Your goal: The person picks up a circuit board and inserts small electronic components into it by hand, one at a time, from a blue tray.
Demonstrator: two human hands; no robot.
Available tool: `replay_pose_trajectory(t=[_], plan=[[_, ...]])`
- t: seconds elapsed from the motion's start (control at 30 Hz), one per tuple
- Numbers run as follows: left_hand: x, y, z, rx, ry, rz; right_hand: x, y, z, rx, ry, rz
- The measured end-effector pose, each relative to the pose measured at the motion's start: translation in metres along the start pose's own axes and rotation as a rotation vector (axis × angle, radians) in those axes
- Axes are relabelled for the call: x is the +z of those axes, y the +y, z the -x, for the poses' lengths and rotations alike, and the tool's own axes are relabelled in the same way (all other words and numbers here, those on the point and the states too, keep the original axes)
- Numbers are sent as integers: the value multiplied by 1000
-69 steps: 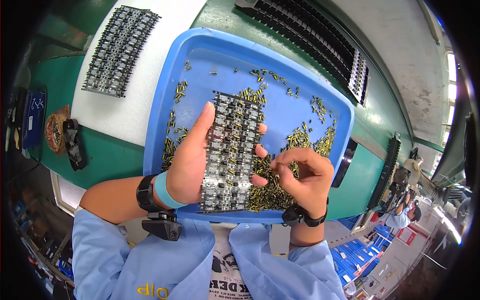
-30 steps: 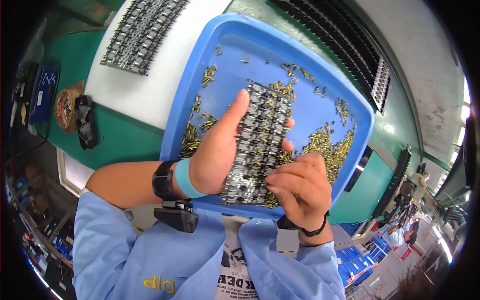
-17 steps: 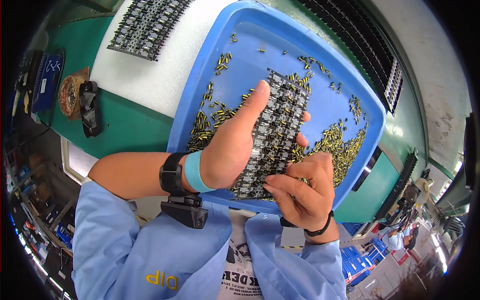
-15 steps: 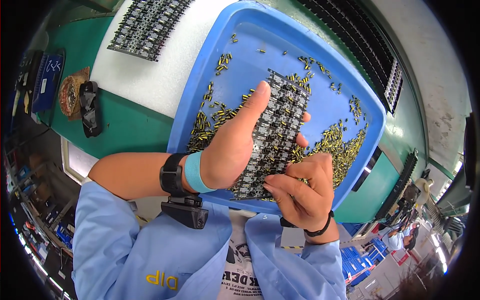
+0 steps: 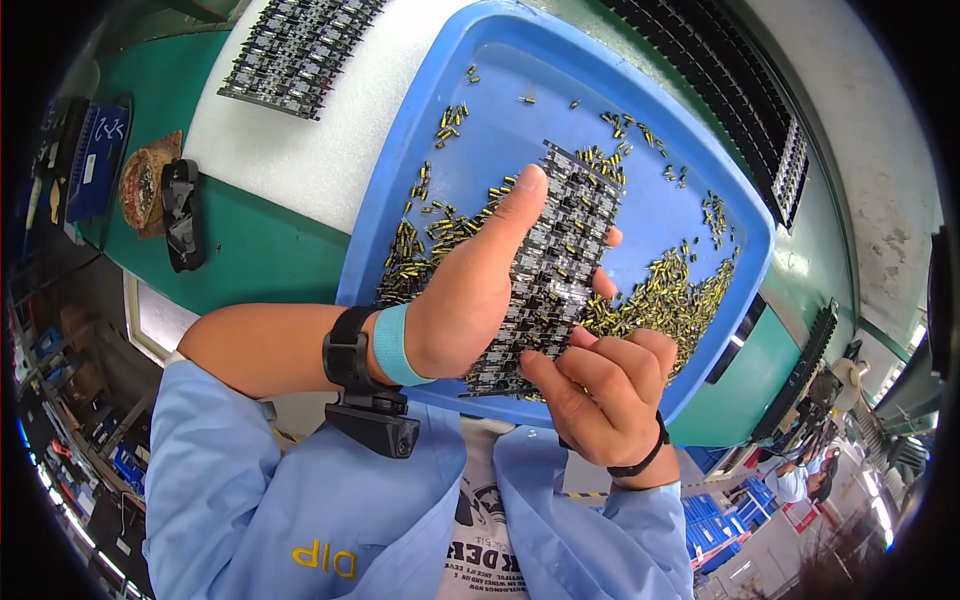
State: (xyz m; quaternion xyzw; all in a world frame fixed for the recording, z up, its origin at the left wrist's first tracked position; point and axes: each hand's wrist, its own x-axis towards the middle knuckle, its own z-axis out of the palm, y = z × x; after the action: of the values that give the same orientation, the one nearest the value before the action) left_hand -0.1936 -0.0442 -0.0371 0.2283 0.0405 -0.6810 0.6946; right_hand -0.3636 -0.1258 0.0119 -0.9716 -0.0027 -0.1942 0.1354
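My left hand (image 5: 468,300) is closed round a long black panel of small circuit boards (image 5: 572,215). Its thumb lies along the left edge, and two fingertips show at the right edge. The panel is held at a slant over a blue plastic tray (image 5: 388,165). Small yellow-and-black capacitors (image 5: 665,295) are heaped in the tray's near half, with some strewn along its sides. At the panel's lower end is my right hand (image 5: 612,400), fingers bent and thumb and fingertips drawn together against the boards. Whatever sits between those fingertips is too small or hidden to make out.
Another board panel (image 5: 300,55) lies on a white foam sheet (image 5: 290,155) at the far left. A black object (image 5: 182,215) and a round container (image 5: 145,190) sit on the green table (image 5: 270,255). Long black racks (image 5: 720,90) stand beyond the tray on the right.
My right hand's thumb and fingertips have shifted slightly left and its fingers are bent differently. The left hand still holds the panel in almost the same place.
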Motion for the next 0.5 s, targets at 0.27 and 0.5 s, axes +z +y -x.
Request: replay_pose_trajectory(t=[0.27,0.5], plan=[[-5,5,1,-90,-56,107,-2,0,3,66,58,-85],[-10,5,-5,-97,-133,232,-2,4,9,23,28,-40]])
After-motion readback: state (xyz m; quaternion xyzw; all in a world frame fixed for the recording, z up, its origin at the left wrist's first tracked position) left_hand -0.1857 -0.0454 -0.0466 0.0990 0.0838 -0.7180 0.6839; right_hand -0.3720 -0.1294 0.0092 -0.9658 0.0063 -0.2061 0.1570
